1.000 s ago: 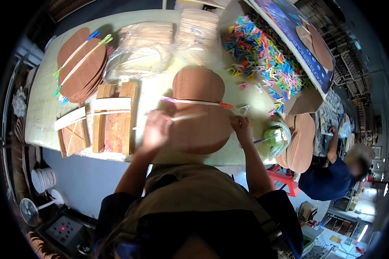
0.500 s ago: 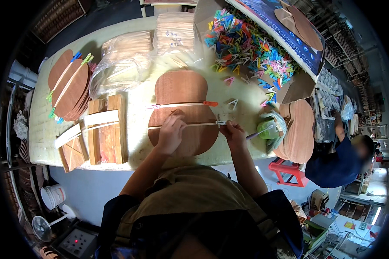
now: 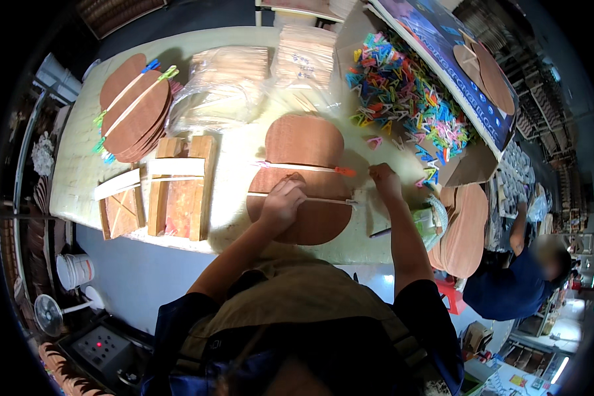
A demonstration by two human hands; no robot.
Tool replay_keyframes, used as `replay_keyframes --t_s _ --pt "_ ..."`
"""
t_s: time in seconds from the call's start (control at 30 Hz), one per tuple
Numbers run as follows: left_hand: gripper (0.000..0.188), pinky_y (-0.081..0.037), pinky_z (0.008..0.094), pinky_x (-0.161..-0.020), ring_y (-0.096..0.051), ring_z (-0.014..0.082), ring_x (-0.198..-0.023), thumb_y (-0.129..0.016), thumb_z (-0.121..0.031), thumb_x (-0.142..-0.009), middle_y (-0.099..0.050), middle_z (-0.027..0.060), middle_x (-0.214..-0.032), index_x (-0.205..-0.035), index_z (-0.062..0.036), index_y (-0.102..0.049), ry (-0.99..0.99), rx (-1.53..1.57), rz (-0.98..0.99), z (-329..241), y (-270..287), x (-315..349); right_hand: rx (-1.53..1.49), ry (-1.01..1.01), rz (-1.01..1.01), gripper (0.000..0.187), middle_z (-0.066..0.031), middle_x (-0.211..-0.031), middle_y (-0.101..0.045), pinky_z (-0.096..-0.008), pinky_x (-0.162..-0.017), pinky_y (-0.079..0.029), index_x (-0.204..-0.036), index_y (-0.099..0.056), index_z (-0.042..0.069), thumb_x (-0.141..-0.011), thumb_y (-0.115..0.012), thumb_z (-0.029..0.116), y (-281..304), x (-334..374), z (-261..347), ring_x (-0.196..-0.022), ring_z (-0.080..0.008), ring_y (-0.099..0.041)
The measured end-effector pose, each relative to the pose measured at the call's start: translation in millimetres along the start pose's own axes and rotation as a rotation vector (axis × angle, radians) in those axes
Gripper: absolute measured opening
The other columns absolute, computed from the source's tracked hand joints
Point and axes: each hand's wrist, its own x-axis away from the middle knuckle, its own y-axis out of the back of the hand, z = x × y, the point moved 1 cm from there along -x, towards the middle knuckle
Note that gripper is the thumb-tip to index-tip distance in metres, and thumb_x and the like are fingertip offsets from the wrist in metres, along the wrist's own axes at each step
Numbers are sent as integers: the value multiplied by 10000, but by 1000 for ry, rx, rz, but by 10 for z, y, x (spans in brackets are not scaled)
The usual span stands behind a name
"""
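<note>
1. Well left of the left fingers, a clipped stack of brown panels [image 3: 133, 125] sits, with wooden blocks [image 3: 178, 206] nearer.
2. Here's the left hand [image 3: 284, 203]: fingers loosely bent, pressing down, not closed around anything.
3. Under those fingers lies the waisted panel [image 3: 320, 226]; just beyond them runs the upper strip [image 3: 303, 167], pink clip [image 3: 263, 164] left, red clip [image 3: 344, 171] right.
4. The lower strip [image 3: 325, 199] passes beneath them, apparently with a pale clip [image 3: 353, 203] at its right end, none visible at its left (the loose end, I'd say). Looks like fastening this strip is the step; the next move calls for steadying it and clipping that left end.
5. Right hand [image 3: 386, 181], off the panel's edge: fingers bunched nearly closed, contents impossible to tell.
6. Beyond the right fingers, coloured clips [image 3: 409, 92] heap up in a box [image 3: 472, 162].
</note>
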Motion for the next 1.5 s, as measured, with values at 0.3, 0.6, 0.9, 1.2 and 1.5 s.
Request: replay_keyframes --t_s 0.3,0.6,0.9,1.2,1.5 --pt "56 -472 376 -832 -578 303 -935 -620 -23 -746 -596 103 -951 -770 -40 -572 -27 -34 39 45 17 29 285 14 -38 277 -82 -883 -569 -417 -668 -501 -1063 -587 79 -792 -622 122 -489 -906 1369 -759 -300 -600" --pt "65 -472 377 -831 -578 305 -937 -598 -18 -692 -578 114 -909 -743 -25 -558 -96 -2 -53 136 -36 88 -135 382 123 238 -124 -897 -583 -362 -629 -500 -1005 -625 54 -804 -635 181 -577 -1015 1575 -776 -287 -605" --pt "189 -433 348 -881 -552 271 -990 -498 -63 -860 -593 131 -1031 -1024 -8 -576 420 383 22 251 -246 281 -739 -95 891 124 12 -695 -620 -227 -470 -400 -912 -699 55 -842 -632 133 -1291 -945 2875 -568 -44 -492" --pt "208 -424 345 -872 -544 240 -1018 -459 -51 -880 -582 143 -1059 -1056 -20 -565 384 300 19 288 -296 276 -453 10 974 155 -20 -680 -636 -239 -496 -417 -926 -700 50 -812 -661 147 -1188 -941 2950 -530 -63 -506" --pt "179 -430 377 -869 -542 288 -1032 -501 -90 -820 -581 165 -1044 -949 -29 -609 324 -83 398 87 -45 152 -624 -63 918 347 -99 -855 -641 -309 -635 -485 -1053 -653 48 -786 -688 267 -875 -842 2719 -691 -152 -605"
